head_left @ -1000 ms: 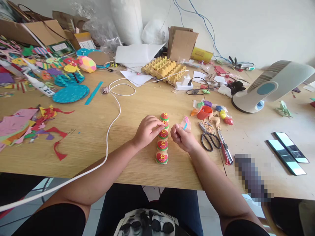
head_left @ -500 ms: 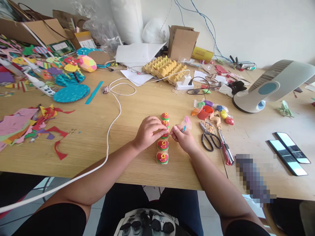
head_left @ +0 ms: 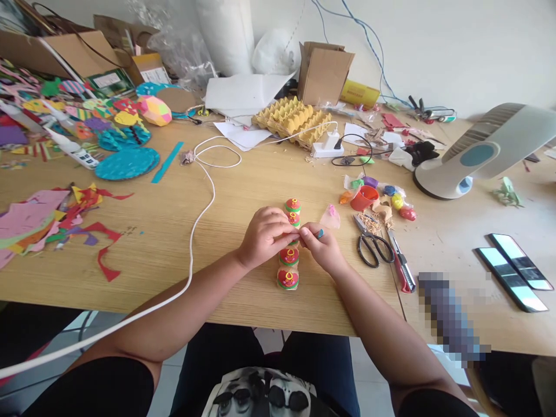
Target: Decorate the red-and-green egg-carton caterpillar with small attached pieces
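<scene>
A row of small round pieces topped in red, green and yellow (head_left: 289, 260) lies on the wooden table (head_left: 243, 191), running away from me. My left hand (head_left: 264, 234) is curled over the middle of the row, fingers closed on one piece. Touching the same spot from the right, my right hand (head_left: 319, 246) pinches a small blue bit between its fingertips. A pink clay scrap (head_left: 330, 217) lies just beyond that hand.
Black-handled scissors (head_left: 369, 246) and a red cutter (head_left: 402, 269) lie to the right, with clay lumps and an orange cup (head_left: 362, 198) behind. A white fan (head_left: 478, 153), two dark slabs (head_left: 512, 275), egg tray (head_left: 292, 120), white cable (head_left: 204, 202) and paper scraps (head_left: 47, 217) surround.
My right hand has moved left from beside the pink scrap to meet my left hand at the middle of the row. The left hand shifted slightly.
</scene>
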The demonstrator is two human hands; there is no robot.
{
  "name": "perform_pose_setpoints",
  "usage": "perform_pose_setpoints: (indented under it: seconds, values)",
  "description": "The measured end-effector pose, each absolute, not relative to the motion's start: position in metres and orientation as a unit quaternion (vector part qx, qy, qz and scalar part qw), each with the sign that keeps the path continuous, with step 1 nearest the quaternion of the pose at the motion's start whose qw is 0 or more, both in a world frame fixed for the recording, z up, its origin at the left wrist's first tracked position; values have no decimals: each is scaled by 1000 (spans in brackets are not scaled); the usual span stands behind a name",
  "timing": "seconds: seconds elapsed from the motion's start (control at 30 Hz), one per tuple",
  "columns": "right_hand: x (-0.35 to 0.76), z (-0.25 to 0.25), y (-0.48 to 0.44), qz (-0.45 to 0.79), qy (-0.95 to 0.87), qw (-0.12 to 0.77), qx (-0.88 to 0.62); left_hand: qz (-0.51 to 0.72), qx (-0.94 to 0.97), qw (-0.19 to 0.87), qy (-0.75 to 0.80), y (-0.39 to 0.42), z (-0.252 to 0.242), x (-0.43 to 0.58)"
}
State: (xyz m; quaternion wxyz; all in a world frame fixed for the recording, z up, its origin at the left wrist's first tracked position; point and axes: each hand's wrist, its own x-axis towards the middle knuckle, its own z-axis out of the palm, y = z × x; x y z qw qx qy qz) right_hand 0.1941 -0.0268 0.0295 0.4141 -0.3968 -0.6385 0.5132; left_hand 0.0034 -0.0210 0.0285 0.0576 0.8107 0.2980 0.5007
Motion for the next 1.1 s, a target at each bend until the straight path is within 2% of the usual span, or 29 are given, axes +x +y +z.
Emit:
perform_pose_setpoints:
  seconds: [0.23, 0.47, 0.73, 1.1]
  values:
    - [196, 33, -25, 621, -552, 414, -372, 488, 817, -16, 307, -23, 32, -1]
    - [196, 27, -24, 639, -526, 420, -373, 488, 818, -56, 299, -25, 34, -4]
    - [196, 34, -22, 692, -428, 446, -372, 510, 765, 79, 384, -20, 30, -1]
    - [199, 29, -19, 720, -433, 411, -352, 519, 730, 218, 388, -18, 27, 0]
